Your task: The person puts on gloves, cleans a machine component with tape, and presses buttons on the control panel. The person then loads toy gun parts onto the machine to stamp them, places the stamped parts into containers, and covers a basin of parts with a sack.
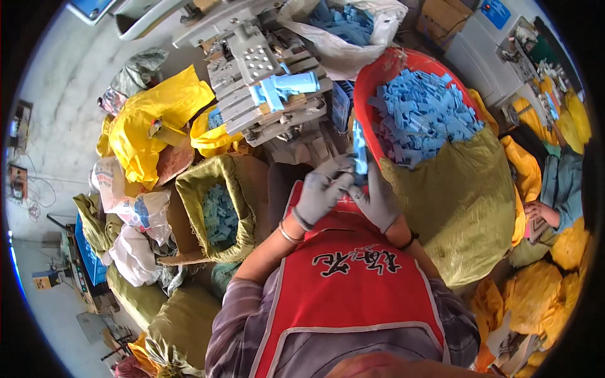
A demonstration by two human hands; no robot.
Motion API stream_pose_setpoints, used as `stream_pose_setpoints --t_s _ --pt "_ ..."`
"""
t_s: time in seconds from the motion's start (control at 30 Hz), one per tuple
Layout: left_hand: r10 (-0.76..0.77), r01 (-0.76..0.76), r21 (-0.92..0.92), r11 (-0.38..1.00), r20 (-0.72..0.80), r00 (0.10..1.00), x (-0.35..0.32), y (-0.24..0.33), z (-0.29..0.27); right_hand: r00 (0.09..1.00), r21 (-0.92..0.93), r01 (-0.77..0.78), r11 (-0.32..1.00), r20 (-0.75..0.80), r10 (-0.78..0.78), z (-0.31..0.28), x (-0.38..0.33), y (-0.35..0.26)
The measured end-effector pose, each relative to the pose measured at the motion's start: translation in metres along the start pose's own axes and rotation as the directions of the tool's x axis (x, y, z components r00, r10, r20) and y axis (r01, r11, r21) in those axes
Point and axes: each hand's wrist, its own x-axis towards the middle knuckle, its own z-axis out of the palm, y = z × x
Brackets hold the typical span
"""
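A light-blue piece (360, 148) sits between the gray-gloved hands, its lower end hidden among fingers; its long axis runs twelve to six o'clock, the visible end pointing to twelve. The left hand (323, 189) curls in at seven, the right hand (380, 198) bends around at five; which grips it, I cannot tell. At two, an olive sack (454, 201) covers the near rim of a red tub (363, 101) heaped with blue pieces (428, 116). A slatted metal machine bed (230, 101) lies at ten, a sack-lined box (253, 183) at eight.

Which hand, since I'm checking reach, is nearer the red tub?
Right. The right hand is near the red tub, at its lower left in view; the left hand is farther left.
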Motion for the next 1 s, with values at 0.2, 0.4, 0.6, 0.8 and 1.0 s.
stream_pose_setpoints --t_s 0.2,0.4,0.6,0.8,1.0 --pt "0.065 -0.073 0.038 0.997 0.199 0.978 0.012 0.032 0.002 0.968 0.163 -0.011 0.987 -0.245 0.051 0.0 0.007 0.028" --pt "0.134 0.024 0.413 0.911 -0.35 0.927 0.03 0.022 -0.088 0.956 0.559 -0.246 0.792 0.006 0.293 -0.031 0.02 0.049" --pt "0.29 -0.032 0.776 0.63 -0.196 0.937 0.078 0.01 -0.157 0.988 0.266 -0.15 0.952 0.079 0.133 -0.038 0.042 0.067" --pt "0.191 -0.078 0.651 0.755 -0.104 0.976 0.098 0.011 -0.172 0.999 0.436 -0.052 0.898 0.011 0.053 -0.048 0.108 0.028" --pt "0.254 0.11 0.602 0.791 -0.486 0.836 0.043 0.008 -0.201 0.948 0.094 0.309 0.947 0.051 -0.314 -0.013 0.184 -0.002"
